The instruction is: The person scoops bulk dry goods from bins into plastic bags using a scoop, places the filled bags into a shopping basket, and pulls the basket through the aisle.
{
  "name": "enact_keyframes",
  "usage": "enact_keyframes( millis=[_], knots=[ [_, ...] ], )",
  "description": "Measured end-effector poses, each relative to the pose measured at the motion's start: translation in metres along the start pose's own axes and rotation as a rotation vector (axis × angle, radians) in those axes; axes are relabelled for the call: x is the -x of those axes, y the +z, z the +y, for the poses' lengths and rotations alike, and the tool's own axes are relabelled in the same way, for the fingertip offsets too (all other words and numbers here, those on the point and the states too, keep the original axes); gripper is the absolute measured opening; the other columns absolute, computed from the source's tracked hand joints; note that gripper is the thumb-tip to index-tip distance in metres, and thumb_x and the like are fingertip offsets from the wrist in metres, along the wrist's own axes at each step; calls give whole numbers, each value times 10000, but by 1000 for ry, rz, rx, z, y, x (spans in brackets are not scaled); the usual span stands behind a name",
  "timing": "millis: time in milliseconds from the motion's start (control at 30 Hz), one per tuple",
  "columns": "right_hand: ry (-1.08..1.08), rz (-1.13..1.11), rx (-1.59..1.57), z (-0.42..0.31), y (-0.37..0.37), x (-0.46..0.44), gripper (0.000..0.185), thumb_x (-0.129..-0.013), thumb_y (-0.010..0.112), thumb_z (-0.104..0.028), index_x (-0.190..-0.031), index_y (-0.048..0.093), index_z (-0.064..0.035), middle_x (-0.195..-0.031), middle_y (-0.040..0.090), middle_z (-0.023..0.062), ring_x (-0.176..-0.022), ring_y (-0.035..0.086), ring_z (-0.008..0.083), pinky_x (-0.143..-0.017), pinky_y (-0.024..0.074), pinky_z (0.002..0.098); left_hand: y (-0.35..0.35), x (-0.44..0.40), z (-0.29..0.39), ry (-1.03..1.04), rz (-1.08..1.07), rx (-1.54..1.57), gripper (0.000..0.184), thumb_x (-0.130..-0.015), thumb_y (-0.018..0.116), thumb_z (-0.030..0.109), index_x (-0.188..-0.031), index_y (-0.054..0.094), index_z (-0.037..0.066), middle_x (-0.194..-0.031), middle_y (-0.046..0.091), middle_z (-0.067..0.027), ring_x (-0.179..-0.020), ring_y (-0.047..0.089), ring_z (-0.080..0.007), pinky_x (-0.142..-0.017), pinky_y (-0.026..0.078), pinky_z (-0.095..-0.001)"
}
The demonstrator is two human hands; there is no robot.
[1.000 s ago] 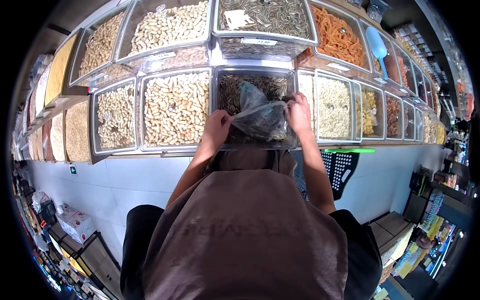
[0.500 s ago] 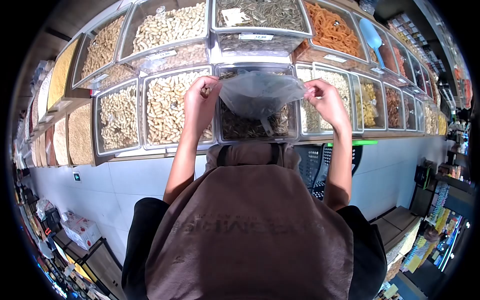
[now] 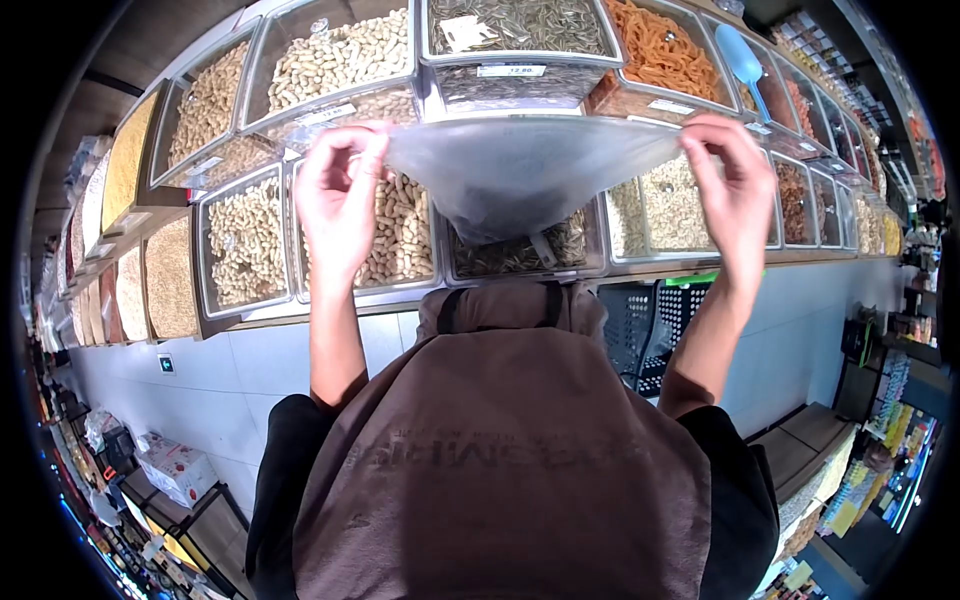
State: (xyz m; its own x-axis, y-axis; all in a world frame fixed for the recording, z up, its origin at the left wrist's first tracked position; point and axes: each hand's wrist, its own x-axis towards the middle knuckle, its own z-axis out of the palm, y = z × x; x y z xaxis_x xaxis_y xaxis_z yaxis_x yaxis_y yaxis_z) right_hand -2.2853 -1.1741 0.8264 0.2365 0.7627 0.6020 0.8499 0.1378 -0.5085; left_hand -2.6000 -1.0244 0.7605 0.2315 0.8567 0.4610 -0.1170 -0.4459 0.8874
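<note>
A translucent plastic bag is stretched wide between my two hands, its top edge pulled nearly straight and dark stuff showing in or through its bottom. My left hand pinches the bag's left corner above a bin of peanuts. With fingers closed, my right hand grips the opposite corner, over a bin of pale seeds or nuts. Below the bag, a bin of dark striped sunflower seeds is partly covered. A small light handle or tag shows in that bin.
Behind are bins of peanuts, sunflower seeds with a price label, and orange dried strips. A blue scoop rests at the back right. A dark perforated basket with a green edge is beneath the counter.
Both hands have moved apart, left hand leftward and right hand rightward. The bag between them has been pulled out much wider and closer to the camera.
</note>
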Motion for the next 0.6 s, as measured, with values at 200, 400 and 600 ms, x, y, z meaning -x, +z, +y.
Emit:
enact_keyframes(
  millis=[200, 400, 600],
  knots=[
    [-95, 187, -110, -27, -14, -14, 88, -842, 697, 32, -926, 677, 42, -957, 689, 110, -846, 653, 154, -757, 533, 263, -4, -12, 24, 115, 25, 32, 85, -923, 637, -11, -997, 596, -15, -1093, 673, -157, -900, 642, -119, -765, 520, -228],
    [-95, 173, -71, -14, 0, -15, 99, -854, 697, 20, -948, 680, 46, -993, 688, 114, -882, 659, 153, -783, 545, 262, 2, -13, 5, 64, 59, 113, 87, -924, 634, -10, -1004, 603, -28, -1114, 670, -176, -951, 658, -153, -808, 545, -252],
    [-206, 277, -258, -24, 6, -21, 130, -849, 693, 55, -979, 685, 54, -1060, 674, 150, -941, 654, 176, -830, 551, 291, -7, -7, 46, 580, 311, -93, 64, -918, 614, -13, -974, 584, -22, -1013, 687, -242, -924, 704, -330, -835, 588, -386]
  ],
)
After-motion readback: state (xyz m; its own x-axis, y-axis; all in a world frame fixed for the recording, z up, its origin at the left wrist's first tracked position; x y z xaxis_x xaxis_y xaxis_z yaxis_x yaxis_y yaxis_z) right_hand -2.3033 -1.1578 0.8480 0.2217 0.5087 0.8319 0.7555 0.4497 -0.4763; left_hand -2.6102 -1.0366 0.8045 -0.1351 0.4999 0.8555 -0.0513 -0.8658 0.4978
